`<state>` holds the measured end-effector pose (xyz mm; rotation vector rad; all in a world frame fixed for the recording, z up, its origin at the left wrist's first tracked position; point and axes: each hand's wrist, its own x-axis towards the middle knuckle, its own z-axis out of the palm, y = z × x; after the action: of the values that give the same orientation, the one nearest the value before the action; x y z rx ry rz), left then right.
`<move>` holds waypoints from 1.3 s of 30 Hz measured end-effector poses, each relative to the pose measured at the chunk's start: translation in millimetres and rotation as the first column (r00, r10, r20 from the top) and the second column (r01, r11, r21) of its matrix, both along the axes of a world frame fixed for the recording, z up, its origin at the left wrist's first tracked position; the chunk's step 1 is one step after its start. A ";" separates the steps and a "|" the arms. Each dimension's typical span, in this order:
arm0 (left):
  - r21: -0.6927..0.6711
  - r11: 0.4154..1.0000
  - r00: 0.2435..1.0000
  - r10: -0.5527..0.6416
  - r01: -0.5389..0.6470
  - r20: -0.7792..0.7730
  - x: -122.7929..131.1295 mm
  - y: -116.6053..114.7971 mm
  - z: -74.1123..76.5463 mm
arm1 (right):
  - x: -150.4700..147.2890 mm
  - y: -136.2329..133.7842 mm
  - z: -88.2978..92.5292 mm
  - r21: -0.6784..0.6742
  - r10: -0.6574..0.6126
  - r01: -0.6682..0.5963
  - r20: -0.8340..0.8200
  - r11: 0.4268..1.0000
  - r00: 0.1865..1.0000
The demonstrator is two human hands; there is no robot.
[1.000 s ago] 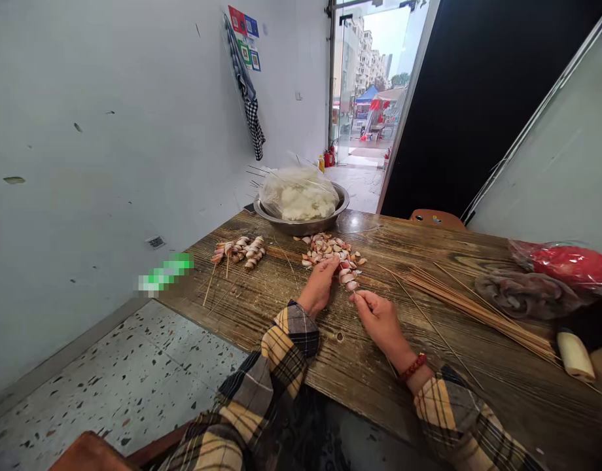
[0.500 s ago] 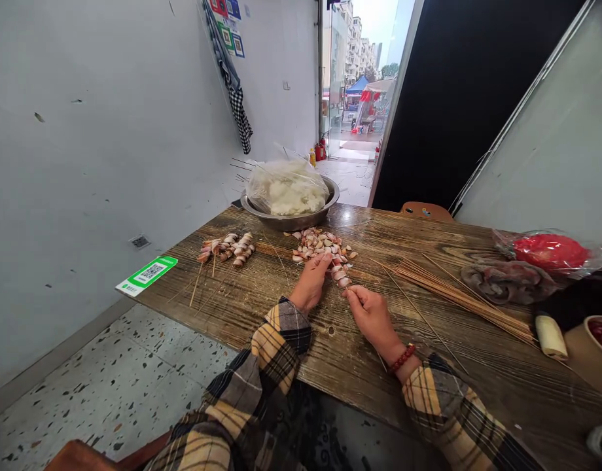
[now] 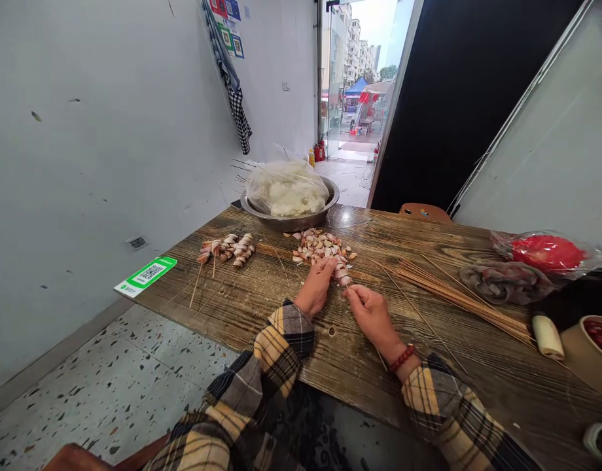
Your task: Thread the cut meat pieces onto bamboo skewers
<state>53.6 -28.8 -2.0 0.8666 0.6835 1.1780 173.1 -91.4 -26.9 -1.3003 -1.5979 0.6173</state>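
My right hand [image 3: 372, 319] is closed on the lower part of a thin bamboo skewer, whose tail slants down past my wrist. Garlic cloves [image 3: 343, 278] are threaded on the skewer above that grip. At its upper end, the fingers of my left hand [image 3: 319, 286] pinch together on a garlic clove, mostly hidden by the fingertips. Just beyond lies a pile of loose, pinkish unpeeled garlic cloves [image 3: 320, 243]. Several skewers loaded with garlic [image 3: 243, 250] rest to the left, their bare ends pointing toward me.
A metal bowl [image 3: 301, 222] at the back holds a plastic bag with pale contents. Bare bamboo skewers [image 3: 458, 297] lie to the right, near a grey cloth [image 3: 504, 281], a red bagged item [image 3: 549, 254] and a paper tub [image 3: 580, 353]. A QR-code card [image 3: 146, 276] sits at the left edge.
My left hand has shifted slightly right and down, closer over the skewer's upper end. My right hand keeps its grip almost in place.
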 end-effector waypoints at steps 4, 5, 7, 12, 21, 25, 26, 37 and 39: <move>0.034 0.986 0.978 -0.169 0.166 0.125 -2.4 -0.9 6.5 | 0.9 4.3 -1.3 -0.058 0.029 -0.037 -0.135 0.998 0.990; 0.014 0.978 0.968 -0.208 0.208 0.138 -3.8 -1.1 8.4 | 1.2 5.2 -1.6 -0.065 0.032 -0.043 -0.166 0.997 0.986; -0.016 0.966 0.958 -0.253 0.258 0.138 -6.2 -1.4 11.1 | 1.9 6.7 -2.6 -0.074 0.034 -0.050 -0.205 0.996 0.978; 0.058 0.964 0.955 -0.267 0.261 0.127 -6.6 -0.2 8.3 | 4.1 8.7 -6.4 -0.074 0.019 -0.035 -0.206 0.997 0.978; 0.112 0.972 0.975 -0.215 0.208 0.062 -3.6 -0.2 3.8 | 7.3 7.4 1.3 -0.118 0.097 -0.142 -0.328 0.983 0.940; 0.054 0.998 0.996 -0.033 0.037 -0.087 -10.9 7.8 -2.8 | 15.4 11.4 4.1 -0.166 -0.112 0.040 -0.449 0.985 0.887; 0.054 0.998 0.991 0.036 -0.029 -0.131 -13.3 11.1 -4.9 | 17.5 12.7 3.9 -0.176 -0.169 0.095 -0.476 0.980 0.863; 0.620 0.773 0.493 0.491 0.134 -0.718 -12.3 24.4 -17.4 | 16.7 17.6 -3.9 -0.199 -0.181 0.102 -0.436 0.975 0.881; 0.602 0.767 0.447 0.468 0.224 -0.762 -5.9 22.3 -17.7 | 16.0 17.2 -3.6 -0.195 -0.170 0.095 -0.421 0.976 0.891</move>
<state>47.7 -6.5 -19.7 2.1767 1.2600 1.0181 189.0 -74.2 -30.4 -1.2717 -1.0974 0.9033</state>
